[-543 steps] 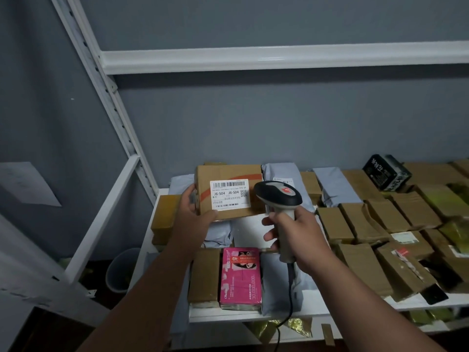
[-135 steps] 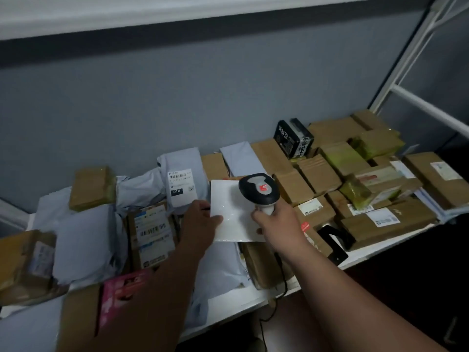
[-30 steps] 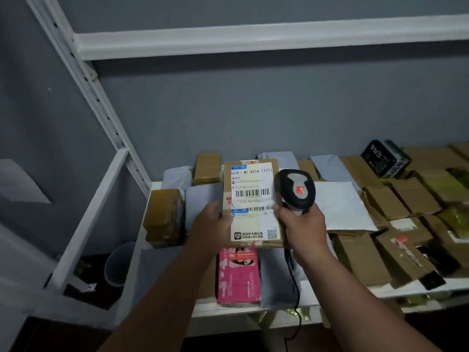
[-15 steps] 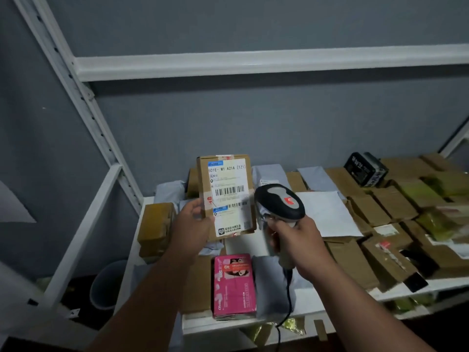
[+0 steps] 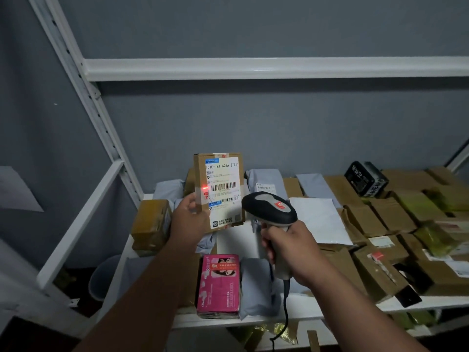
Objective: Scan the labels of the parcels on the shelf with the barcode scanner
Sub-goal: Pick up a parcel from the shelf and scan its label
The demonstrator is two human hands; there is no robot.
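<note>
Parcel (image 5: 218,191) of brown cardboard held upright above the shelf (image 5: 291,315), left hand (image 5: 189,221) gripping its left edge, white label (image 5: 222,191) facing out with a red dot on it, right hand (image 5: 291,246) wrapped round the barcode scanner (image 5: 270,212) just beside, pink box (image 5: 218,285) below among other parcels.

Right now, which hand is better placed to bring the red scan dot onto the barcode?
Right. The right hand grips the barcode scanner, whose red dot sits just left of the barcode; a slight turn should fix it. The left hand only holds the parcel upright.
</note>
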